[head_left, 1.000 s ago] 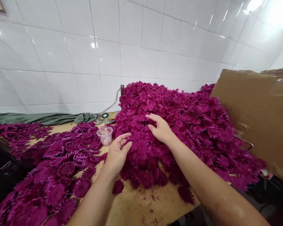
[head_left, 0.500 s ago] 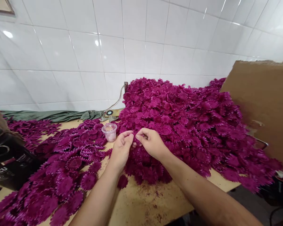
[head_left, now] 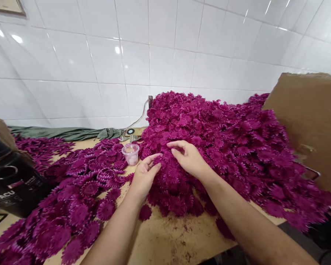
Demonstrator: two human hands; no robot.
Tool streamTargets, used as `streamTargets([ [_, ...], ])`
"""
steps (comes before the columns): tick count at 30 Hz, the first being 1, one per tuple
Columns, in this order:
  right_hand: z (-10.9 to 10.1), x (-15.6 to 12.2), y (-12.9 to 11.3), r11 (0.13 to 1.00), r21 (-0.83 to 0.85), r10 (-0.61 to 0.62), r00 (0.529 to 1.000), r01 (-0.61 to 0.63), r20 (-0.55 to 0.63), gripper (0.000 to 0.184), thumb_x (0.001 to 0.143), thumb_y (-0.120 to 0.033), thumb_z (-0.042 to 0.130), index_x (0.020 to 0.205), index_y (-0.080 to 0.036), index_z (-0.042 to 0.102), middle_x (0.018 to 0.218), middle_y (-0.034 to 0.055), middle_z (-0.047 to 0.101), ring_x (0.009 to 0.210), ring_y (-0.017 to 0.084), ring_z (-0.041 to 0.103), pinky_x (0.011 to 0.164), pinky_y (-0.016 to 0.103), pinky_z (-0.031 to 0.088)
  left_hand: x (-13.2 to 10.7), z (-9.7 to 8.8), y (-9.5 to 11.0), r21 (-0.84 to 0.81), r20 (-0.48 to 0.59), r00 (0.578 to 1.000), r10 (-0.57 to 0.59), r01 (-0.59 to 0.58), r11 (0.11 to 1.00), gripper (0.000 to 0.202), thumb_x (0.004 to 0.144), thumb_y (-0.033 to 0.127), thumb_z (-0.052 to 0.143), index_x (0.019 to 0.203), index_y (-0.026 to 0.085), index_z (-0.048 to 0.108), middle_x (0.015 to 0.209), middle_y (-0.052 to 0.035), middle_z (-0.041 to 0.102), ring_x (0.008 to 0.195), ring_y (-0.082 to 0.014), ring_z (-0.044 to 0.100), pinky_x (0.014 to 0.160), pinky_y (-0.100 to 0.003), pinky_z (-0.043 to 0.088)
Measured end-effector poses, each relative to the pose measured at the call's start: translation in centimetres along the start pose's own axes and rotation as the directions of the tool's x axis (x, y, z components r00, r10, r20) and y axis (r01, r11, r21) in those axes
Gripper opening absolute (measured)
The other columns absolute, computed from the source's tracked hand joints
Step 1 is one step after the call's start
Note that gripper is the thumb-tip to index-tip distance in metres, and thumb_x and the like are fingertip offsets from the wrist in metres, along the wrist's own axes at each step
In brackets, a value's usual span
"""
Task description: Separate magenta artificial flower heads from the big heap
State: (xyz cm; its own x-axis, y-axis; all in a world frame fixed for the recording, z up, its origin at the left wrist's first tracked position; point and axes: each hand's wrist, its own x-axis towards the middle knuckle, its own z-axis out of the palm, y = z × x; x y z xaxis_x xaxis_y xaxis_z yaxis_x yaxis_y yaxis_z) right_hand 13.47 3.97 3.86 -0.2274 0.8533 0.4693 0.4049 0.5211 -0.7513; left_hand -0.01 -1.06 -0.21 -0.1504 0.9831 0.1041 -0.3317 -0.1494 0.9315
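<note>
"Head view: where do our frilly magenta fabric-looking flower discs (head_left: 220,136) lie?"

"Heaped behind our bare right hand (head_left: 191,161), its thumb and fingers spread; one disc (head_left: 162,161) shows at the fingertips of our bare left hand (head_left: 143,177), whether pinched we can't tell."

"How would they handle?"

"Probably light, soft, easily creased; we'd grip centres, sparing petals."

"Room?"

"Over the crumb-strewn tan tabletop (head_left: 165,239), its edge dropping off at lower right; a see-through plastic cup (head_left: 131,157) stands just beside our left hand."

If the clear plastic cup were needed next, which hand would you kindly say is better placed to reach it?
Probably the left hand: it is close to the clear plastic cup, whereas the right hand is farther off, at the large magenta flower pile.
</note>
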Motion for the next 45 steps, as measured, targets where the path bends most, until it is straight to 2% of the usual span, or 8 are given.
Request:
streamTargets([
  [9, 2.7, -2.4, -0.6, 0.967, 0.227, 0.034, 0.947, -0.111, 0.319, 0.024, 0.068, -0.013, 0.061, 0.092, -0.015, 0.057, 0.087, 0.0047, 0.064, 0.076, 0.013, 0.059, 0.071, 0.028, 0.048, 0.6, -0.4, 0.2, 0.124, -0.044, 0.993, 0.109, -0.102, 0.987, 0.025, 0.051, 0.032, 0.075, 0.067, 0.015, 0.066, 0.066, -0.0019, 0.067, 0.070, -0.0164, 0.059, 0.066, -0.025, 0.043],
  [19, 3.5, -1.8, -1.6, 0.931, 0.304, 0.099, 0.942, -0.201, 0.321, 0.014, 0.065, -0.008, 0.056, 0.078, -0.014, 0.056, 0.069, -0.0011, 0.058, 0.056, 0.008, 0.050, 0.060, 0.024, 0.044, 0.8, -0.6, -0.3, 0.132, -0.070, 0.996, 0.051, -0.042, 0.990, 0.049, 0.051, 0.058, 0.068, 0.044, 0.017, 0.043, 0.041, 0.0085, 0.036, 0.042, -0.0046, 0.027, 0.043, -0.019, 0.021],
  [25, 3.6, -0.8, -0.2, 0.986, 0.152, 0.060, 0.998, -0.065, 0.035, 0.008, 0.074, -0.017, 0.051, 0.066, -0.018, 0.053, 0.058, -0.0030, 0.056, 0.057, 0.011, 0.053, 0.060, 0.023, 0.045, 0.3, 0.0, 0.4, 0.062, 0.016, 0.999, 0.051, -0.052, 0.997, 0.039, 0.048, 0.047, 0.074, 0.066, 0.015, 0.061, 0.056, 0.0030, 0.056, 0.056, -0.0101, 0.048, 0.057, -0.021, 0.037],
  [28, 2.4, 1.2, 1.2, 0.976, 0.164, 0.167, 0.978, -0.146, -0.122, 0.010, 0.080, -0.018, 0.043, 0.075, -0.018, 0.052, 0.058, -0.0013, 0.058, 0.052, 0.011, 0.055, 0.056, 0.025, 0.047, 0.1, 0.0, 0.7, 0.060, -0.019, 0.998, 0.059, -0.058, 0.996, 0.037, 0.048, 0.036, 0.075, 0.077, 0.016, 0.065, 0.067, 0.0001, 0.062, 0.066, -0.0134, 0.053, 0.065, -0.024, 0.040],
  [33, 0.2, 2.4, 1.8, 0.985, 0.107, 0.159, 0.951, -0.135, -0.264, 0.022, 0.065, -0.010, 0.056, 0.086, -0.018, 0.057, 0.093, 0.0074, 0.060, 0.083, 0.017, 0.060, 0.081, 0.036, 0.047, 0.3, -0.4, 0.6, 0.091, -0.120, 0.990, 0.070, -0.059, 0.994, 0.029, 0.046, 0.035, 0.074, 0.064, 0.015, 0.062, 0.058, 0.0025, 0.059, 0.056, -0.0112, 0.051, 0.059, -0.023, 0.039],
  [37, 1.2, 0.2, -0.1, 1.000, 0.027, -0.015, 0.999, 0.016, -0.037, 0.016, 0.067, -0.016, 0.060, 0.083, -0.017, 0.062, 0.096, 0.0093, 0.063, 0.092, 0.021, 0.058, 0.087, 0.039, 0.044, 0.5, -0.5, 0.2, 0.066, -0.085, 0.996, 0.012, -0.007, 0.998, 0.035, 0.047, 0.042, 0.075, 0.052, 0.016, 0.052, 0.045, 0.0067, 0.049, 0.042, -0.0060, 0.040, 0.045, -0.019, 0.032],
  [41, 3.3, -1.4, -1.6, 0.965, 0.241, 0.024, 0.946, -0.107, 0.322, 0.010, 0.072, -0.015, 0.056, 0.081, -0.016, 0.060, 0.074, 0.0037, 0.066, 0.067, 0.014, 0.061, 0.066, 0.029, 0.050, 0.8, -0.8, -0.2, 0.042, -0.162, 0.987, -0.008, 0.015, 0.999, 0.045, 0.048, 0.053, 0.072, 0.046, 0.017, 0.045, 0.035, 0.0088, 0.039, 0.034, -0.0031, 0.029, 0.038, -0.018, 0.021],
  [45, 3.8, -1.4, -1.3, 0.944, 0.269, 0.104, 0.948, -0.189, 0.301, 0.012, 0.071, -0.007, 0.051, 0.072, -0.016, 0.058, 0.058, -0.0019, 0.060, 0.054, 0.011, 0.056, 0.058, 0.024, 0.047, 0.7, -0.7, -0.2, 0.001, -0.103, 0.994, -0.026, 0.027, 1.000, 0.043, 0.055, 0.056, 0.067, 0.053, 0.015, 0.053, 0.041, 0.0045, 0.049, 0.040, -0.0069, 0.043, 0.045, -0.019, 0.032],
])
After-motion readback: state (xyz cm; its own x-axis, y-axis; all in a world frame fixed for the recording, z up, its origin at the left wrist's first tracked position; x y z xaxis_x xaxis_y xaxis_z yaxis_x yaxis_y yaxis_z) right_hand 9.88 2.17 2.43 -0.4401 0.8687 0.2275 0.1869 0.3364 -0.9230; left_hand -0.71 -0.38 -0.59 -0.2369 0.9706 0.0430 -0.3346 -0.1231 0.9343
